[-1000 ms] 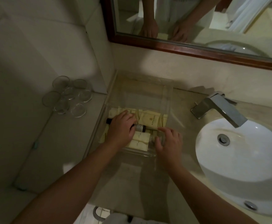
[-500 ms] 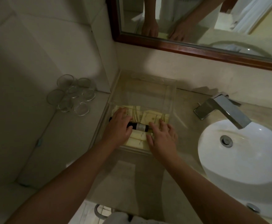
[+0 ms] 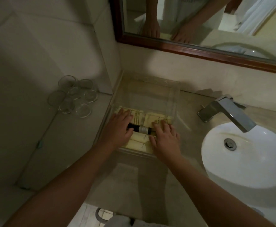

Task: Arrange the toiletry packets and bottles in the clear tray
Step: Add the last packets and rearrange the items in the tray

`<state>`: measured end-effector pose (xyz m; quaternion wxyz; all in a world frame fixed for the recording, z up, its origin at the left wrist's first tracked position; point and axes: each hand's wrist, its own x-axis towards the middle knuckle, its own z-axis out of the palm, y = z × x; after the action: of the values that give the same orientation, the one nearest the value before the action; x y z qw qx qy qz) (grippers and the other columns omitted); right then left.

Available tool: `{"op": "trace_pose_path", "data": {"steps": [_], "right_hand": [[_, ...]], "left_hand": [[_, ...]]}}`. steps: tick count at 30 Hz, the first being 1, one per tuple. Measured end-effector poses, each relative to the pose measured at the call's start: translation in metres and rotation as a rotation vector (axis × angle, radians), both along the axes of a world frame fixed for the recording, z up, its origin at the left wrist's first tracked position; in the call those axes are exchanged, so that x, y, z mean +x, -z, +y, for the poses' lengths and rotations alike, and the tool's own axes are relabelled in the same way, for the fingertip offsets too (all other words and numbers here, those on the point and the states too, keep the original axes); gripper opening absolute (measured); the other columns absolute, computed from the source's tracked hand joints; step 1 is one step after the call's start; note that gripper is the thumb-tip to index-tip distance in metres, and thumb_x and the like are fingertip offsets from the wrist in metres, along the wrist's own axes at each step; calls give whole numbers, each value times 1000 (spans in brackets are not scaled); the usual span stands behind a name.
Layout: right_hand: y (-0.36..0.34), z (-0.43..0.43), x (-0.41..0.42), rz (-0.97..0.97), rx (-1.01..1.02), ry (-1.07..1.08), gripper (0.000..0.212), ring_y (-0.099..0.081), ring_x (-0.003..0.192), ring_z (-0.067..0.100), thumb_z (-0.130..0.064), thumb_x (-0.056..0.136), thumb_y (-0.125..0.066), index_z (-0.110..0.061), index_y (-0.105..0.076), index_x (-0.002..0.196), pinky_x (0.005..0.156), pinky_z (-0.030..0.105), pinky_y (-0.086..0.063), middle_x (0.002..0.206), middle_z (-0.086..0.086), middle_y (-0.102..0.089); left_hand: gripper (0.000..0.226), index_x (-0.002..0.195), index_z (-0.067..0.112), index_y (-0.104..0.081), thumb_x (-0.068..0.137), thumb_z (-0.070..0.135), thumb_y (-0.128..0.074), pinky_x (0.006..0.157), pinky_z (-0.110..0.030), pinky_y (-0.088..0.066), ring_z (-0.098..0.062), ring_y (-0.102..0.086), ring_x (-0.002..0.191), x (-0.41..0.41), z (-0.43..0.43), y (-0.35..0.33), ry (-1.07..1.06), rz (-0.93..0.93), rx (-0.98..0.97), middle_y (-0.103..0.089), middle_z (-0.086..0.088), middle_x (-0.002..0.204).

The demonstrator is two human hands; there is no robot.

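A clear tray [image 3: 175,90] stands on the counter in the corner under the mirror. Cream toiletry packets [image 3: 153,119] lie flat in its near half, with more cream packets [image 3: 138,143] along the front wall. A small dark bottle [image 3: 142,129] with a pale label lies on its side between them. My left hand [image 3: 117,128] rests on the bottle's left end, fingers curled over it. My right hand [image 3: 165,138] lies flat at the bottle's right end, fingers spread over the packets. The bottle's two ends are hidden by my hands.
Several clear drinking glasses [image 3: 73,97] stand on the lower ledge to the left. A chrome faucet [image 3: 227,110] and white basin [image 3: 248,154] are to the right. A wood-framed mirror [image 3: 199,22] hangs above, and the far half of the tray holds nothing.
My right hand has moved from the tray's front right corner leftward and inward onto the packets, next to the bottle. My left hand stays on the bottle's left end.
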<state>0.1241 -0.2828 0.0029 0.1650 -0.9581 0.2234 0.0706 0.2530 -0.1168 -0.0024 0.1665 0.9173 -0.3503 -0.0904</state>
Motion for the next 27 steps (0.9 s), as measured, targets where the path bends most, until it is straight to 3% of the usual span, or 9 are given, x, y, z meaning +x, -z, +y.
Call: {"op": "trace_pose_path", "data": {"steps": [14, 22, 27], "right_hand": [[-3, -5, -2, -20, -1, -46, 54, -20, 143, 28, -53, 94, -34, -33, -34, 145, 111, 49, -25, 156, 4, -30], [-1, -6, -3, -31, 14, -44, 54, -22, 142, 30, -51, 94, -34, -30, -37, 143, 111, 48, -25, 154, 5, -34], [0, -7, -11, -108, 40, -6, 54, -24, 141, 30, -45, 93, -41, -24, -42, 142, 111, 47, -25, 150, 8, -40]], "left_hand": [[58, 140, 13, -40, 88, 35, -51, 119, -44, -15, -24, -12, 147, -18, -19, 4, 18, 50, -14, -29, -4, 155], [60, 140, 13, -41, 87, 39, -49, 116, -45, -21, -28, -20, 144, -22, -29, -2, 100, -21, 91, -31, -7, 154], [63, 143, 14, -34, 89, 43, -47, 117, -45, -13, -27, -16, 145, -26, -40, 1, 119, -24, 124, -25, -7, 157]]}}
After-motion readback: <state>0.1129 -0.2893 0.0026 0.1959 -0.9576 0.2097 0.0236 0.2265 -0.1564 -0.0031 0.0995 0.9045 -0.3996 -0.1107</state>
